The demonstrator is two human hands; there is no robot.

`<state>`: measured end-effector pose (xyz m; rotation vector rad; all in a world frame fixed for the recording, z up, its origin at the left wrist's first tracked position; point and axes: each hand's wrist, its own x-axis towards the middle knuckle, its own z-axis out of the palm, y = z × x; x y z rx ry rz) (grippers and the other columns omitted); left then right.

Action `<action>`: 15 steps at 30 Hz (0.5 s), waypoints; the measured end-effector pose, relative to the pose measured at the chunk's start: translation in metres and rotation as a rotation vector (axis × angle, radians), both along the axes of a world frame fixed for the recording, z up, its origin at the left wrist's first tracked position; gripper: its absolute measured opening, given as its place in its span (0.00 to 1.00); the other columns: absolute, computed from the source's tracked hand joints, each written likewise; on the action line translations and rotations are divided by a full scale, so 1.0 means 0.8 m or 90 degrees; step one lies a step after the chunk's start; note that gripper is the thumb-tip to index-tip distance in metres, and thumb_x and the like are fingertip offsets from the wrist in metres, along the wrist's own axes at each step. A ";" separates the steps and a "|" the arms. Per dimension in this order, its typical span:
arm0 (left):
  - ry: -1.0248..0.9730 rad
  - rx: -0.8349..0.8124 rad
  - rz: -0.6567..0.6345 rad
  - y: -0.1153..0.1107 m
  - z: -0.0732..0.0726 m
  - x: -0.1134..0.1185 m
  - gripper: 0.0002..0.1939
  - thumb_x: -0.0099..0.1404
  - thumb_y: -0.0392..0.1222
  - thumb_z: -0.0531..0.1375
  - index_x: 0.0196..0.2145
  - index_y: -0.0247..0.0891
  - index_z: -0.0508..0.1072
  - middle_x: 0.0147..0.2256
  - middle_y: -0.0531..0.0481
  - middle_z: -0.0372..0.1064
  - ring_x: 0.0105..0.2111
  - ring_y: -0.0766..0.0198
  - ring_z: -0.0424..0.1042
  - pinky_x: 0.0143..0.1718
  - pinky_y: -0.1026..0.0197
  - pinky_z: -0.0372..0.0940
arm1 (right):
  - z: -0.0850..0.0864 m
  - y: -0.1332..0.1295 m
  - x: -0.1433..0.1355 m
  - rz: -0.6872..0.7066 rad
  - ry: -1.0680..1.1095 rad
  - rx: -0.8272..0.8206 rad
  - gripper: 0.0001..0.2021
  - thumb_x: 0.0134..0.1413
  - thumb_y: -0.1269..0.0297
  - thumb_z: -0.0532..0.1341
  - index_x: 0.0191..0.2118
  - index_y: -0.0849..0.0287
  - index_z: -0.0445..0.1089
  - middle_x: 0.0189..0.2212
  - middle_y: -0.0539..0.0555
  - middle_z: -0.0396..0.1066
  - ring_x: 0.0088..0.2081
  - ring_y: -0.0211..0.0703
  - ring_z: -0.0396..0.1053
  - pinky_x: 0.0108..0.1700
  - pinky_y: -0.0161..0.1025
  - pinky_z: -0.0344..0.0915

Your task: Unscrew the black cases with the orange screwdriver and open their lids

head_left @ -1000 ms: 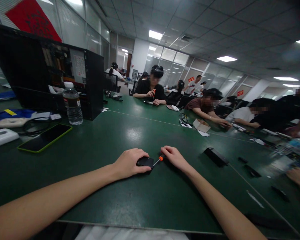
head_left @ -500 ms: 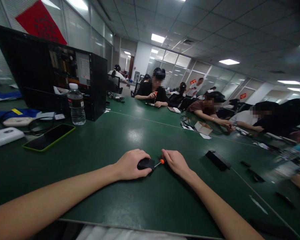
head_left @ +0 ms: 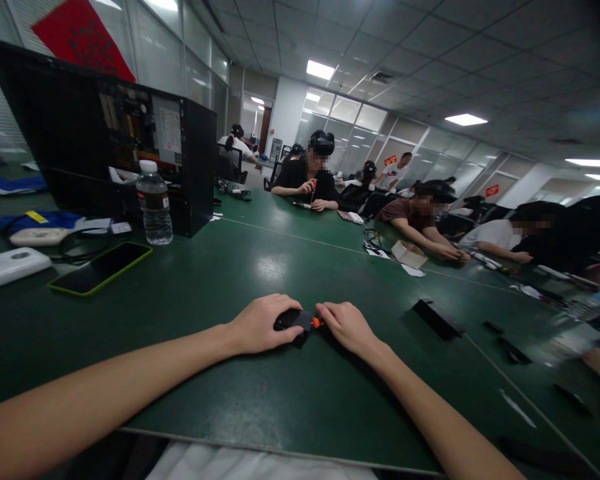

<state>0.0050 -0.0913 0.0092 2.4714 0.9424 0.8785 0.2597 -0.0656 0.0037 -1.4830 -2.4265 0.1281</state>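
Note:
My left hand (head_left: 265, 325) is closed round a small black box-like part (head_left: 300, 320) low over the green table (head_left: 220, 393). Just to its right, my right hand (head_left: 345, 323) grips a screwdriver with an orange end (head_left: 317, 322). That orange end sits close against the right side of the black part, and the shaft does not show. Most of the handle is hidden by my right fingers.
At the left stand an open computer case (head_left: 200, 167) and a water bottle (head_left: 154, 207), with a phone (head_left: 103, 268) before them. A black block (head_left: 437, 319) and small black pieces lie at the right. Several people sit further back.
My right hand has moved left, bringing the orange end up to the black part; the metal shaft that showed between them is now out of sight. The view has shifted slightly.

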 end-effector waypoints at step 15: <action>-0.038 -0.024 -0.049 0.005 -0.007 -0.002 0.19 0.69 0.52 0.63 0.51 0.38 0.74 0.47 0.44 0.75 0.47 0.56 0.74 0.49 0.56 0.67 | 0.019 -0.008 0.010 0.194 0.008 0.058 0.18 0.69 0.48 0.53 0.39 0.56 0.70 0.33 0.53 0.74 0.32 0.40 0.70 0.35 0.35 0.60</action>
